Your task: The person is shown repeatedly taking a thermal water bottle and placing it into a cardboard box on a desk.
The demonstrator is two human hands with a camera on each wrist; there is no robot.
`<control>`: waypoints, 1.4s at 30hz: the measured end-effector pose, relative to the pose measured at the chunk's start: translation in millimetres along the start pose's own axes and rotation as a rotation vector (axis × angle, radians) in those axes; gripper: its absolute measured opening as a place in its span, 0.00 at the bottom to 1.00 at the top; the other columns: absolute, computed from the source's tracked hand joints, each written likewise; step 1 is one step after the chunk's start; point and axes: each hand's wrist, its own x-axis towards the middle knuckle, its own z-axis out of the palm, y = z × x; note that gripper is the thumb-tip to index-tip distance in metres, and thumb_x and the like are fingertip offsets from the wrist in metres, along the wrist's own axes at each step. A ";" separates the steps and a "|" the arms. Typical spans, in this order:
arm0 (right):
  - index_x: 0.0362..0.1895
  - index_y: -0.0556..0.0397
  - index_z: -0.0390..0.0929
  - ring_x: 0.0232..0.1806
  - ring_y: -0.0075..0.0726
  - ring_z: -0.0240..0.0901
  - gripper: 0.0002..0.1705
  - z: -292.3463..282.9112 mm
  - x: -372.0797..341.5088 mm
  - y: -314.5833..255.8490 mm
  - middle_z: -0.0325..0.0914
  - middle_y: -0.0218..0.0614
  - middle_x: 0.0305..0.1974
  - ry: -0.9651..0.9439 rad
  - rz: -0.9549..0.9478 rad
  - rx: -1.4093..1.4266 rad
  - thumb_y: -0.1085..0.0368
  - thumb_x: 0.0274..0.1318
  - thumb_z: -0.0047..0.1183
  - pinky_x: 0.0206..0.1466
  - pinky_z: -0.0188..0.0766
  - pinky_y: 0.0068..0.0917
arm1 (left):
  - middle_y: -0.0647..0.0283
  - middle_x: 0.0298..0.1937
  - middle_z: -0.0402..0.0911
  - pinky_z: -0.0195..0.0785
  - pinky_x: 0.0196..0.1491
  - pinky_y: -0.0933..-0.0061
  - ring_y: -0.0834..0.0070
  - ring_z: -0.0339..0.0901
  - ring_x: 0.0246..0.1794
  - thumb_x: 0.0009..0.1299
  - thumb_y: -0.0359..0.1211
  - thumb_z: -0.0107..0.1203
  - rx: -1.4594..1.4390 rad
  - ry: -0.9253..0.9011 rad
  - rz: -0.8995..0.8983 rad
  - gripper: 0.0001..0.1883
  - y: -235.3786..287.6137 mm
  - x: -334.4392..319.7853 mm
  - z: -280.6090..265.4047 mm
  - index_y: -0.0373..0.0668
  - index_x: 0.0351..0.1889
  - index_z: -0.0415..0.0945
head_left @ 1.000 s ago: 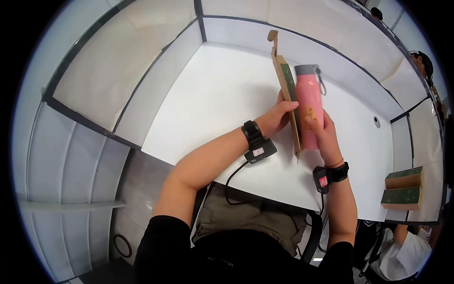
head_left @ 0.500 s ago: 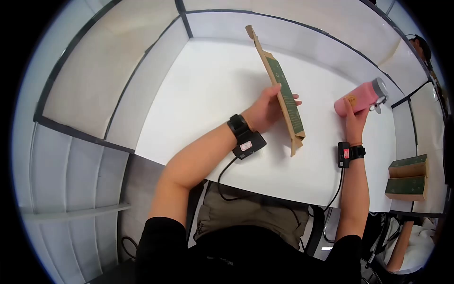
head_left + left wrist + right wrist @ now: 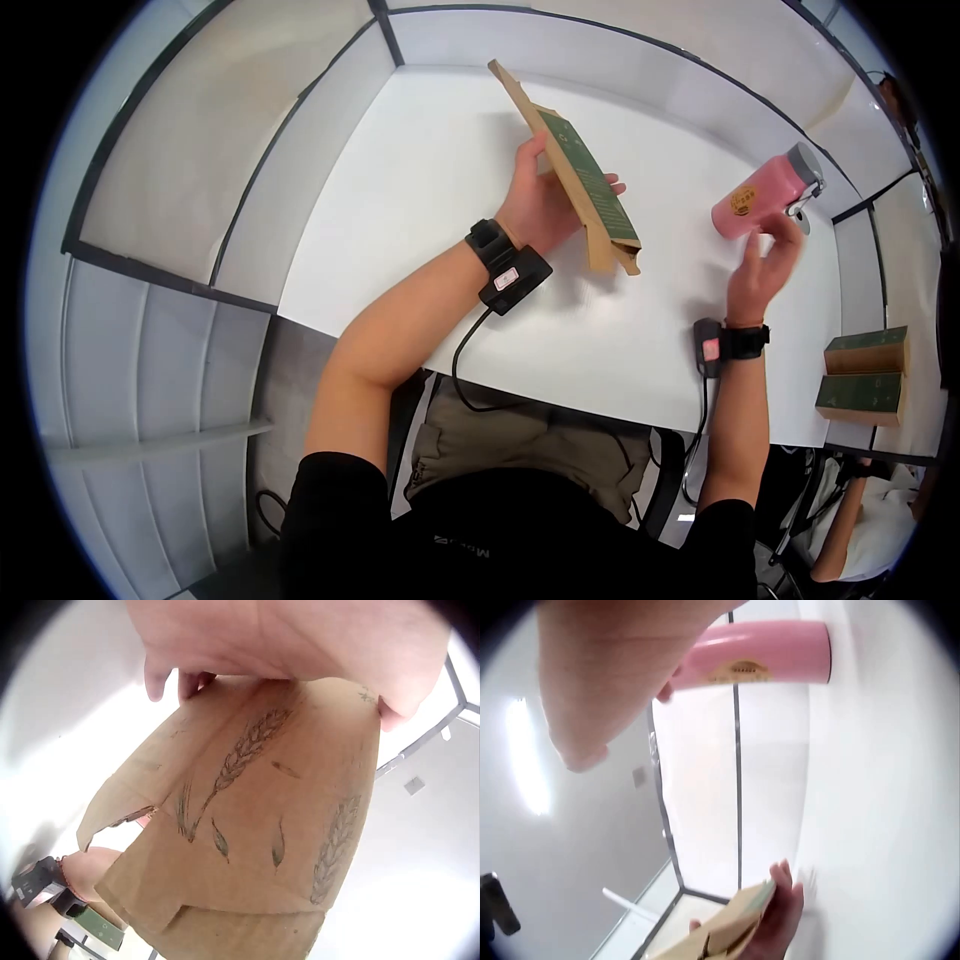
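Observation:
My left hand [image 3: 540, 210] grips a cardboard box [image 3: 588, 172], thumb along one edge and fingers round the other side. The box is thin and slanted, with a green printed face and brown edges. In the left wrist view its brown side [image 3: 247, 810] carries printed wheat ears, and its end flaps hang loose. A pink bottle [image 3: 752, 203] with a grey lid and a strap stands upright on the right of the table. Just in front of it is my right hand [image 3: 765, 268], fingers loosely bent and holding nothing, fingertips close to the bottle's side.
Low white panels [image 3: 620, 55] with dark frames border the white table [image 3: 420, 150]. Two green-and-brown boxes [image 3: 862, 375] lie beyond the table's right end. A cable [image 3: 456, 370] runs from the left wrist camera. Another person's arm [image 3: 840, 530] shows at lower right.
The right hand has carried the pink bottle rightward, away from the box, and has let go of it. The left hand has shifted left with the box, which now leans more.

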 end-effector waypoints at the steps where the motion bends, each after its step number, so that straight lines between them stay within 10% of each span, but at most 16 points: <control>1: 0.51 0.59 0.76 0.44 0.37 0.75 0.19 9.4 2.1 -17.2 0.77 0.39 0.45 -0.156 -0.027 0.003 0.74 0.53 0.61 0.51 0.70 0.34 | 0.41 0.65 0.73 0.61 0.72 0.43 0.50 0.68 0.71 0.69 0.71 0.40 -0.010 0.011 0.001 0.47 1.3 0.3 -0.6 0.39 0.69 0.62; 16: 0.47 0.56 0.84 0.30 0.36 0.79 0.18 56.4 -6.3 -77.6 0.80 0.37 0.37 -0.743 0.064 -0.069 0.60 0.55 0.66 0.35 0.76 0.31 | 0.47 0.60 0.76 0.63 0.70 0.50 0.55 0.70 0.67 0.70 0.69 0.41 0.108 0.140 0.123 0.45 -1.0 2.3 2.0 0.35 0.64 0.65; 29: 0.56 0.60 0.80 0.35 0.43 0.80 0.19 65.0 -22.3 -58.1 0.83 0.45 0.43 -0.712 0.427 0.140 0.63 0.65 0.58 0.42 0.76 0.33 | 0.47 0.59 0.76 0.61 0.71 0.48 0.53 0.71 0.66 0.70 0.70 0.40 0.130 0.095 0.159 0.43 -1.7 3.0 -0.6 0.38 0.59 0.67; 33: 0.56 0.57 0.81 0.39 0.48 0.81 0.17 61.0 -21.8 -50.0 0.84 0.45 0.42 -0.686 0.170 0.032 0.71 0.63 0.53 0.44 0.77 0.35 | 0.51 0.55 0.75 0.64 0.66 0.47 0.57 0.73 0.63 0.71 0.70 0.43 0.131 0.066 0.159 0.41 -1.5 2.8 -1.3 0.40 0.58 0.64; 42: 0.51 0.58 0.84 0.36 0.36 0.82 0.14 57.2 -21.0 -51.4 0.86 0.43 0.39 -0.665 0.356 0.175 0.73 0.65 0.52 0.40 0.78 0.29 | 0.48 0.59 0.74 0.64 0.68 0.46 0.53 0.73 0.65 0.70 0.73 0.40 0.245 0.089 0.196 0.47 -4.4 2.3 -0.4 0.36 0.62 0.62</control>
